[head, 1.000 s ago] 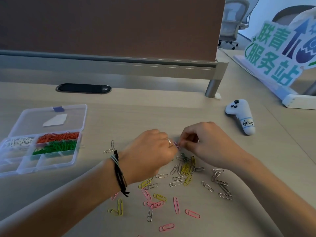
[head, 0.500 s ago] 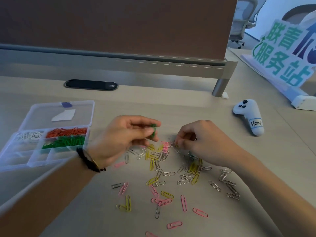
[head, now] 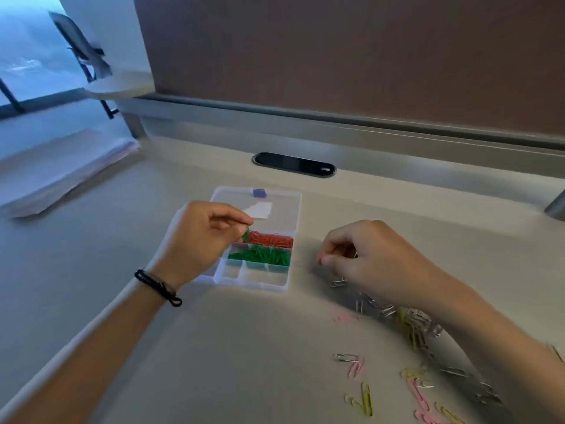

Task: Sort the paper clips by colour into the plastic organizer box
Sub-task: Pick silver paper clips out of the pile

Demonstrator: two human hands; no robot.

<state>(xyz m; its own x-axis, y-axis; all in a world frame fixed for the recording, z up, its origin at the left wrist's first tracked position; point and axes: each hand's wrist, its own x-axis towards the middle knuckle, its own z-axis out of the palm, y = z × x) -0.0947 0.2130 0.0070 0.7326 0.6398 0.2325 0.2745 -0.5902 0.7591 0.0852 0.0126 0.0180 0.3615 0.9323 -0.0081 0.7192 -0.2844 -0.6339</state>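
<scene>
The left hand [head: 200,240] is pinching a small green paper clip [head: 245,234] between thumb and fingertips, hanging over the clear plastic organizer box [head: 276,287], above its red and green compartments. The right hand [head: 371,258] is resting with fingers curled by the loose scatter of silver, yellow and pink paper clips [head: 409,325] on the beige desk [head: 214,347]; whether it is gripping one, I cannot tell.

Desk [head: 232,347] back edge: black oval cable grommet [head: 294,164] below the brown divider panel [head: 351,53] on its grey rail [head: 336,127] — white paper stack [head: 61,169] at the far-left corner.
</scene>
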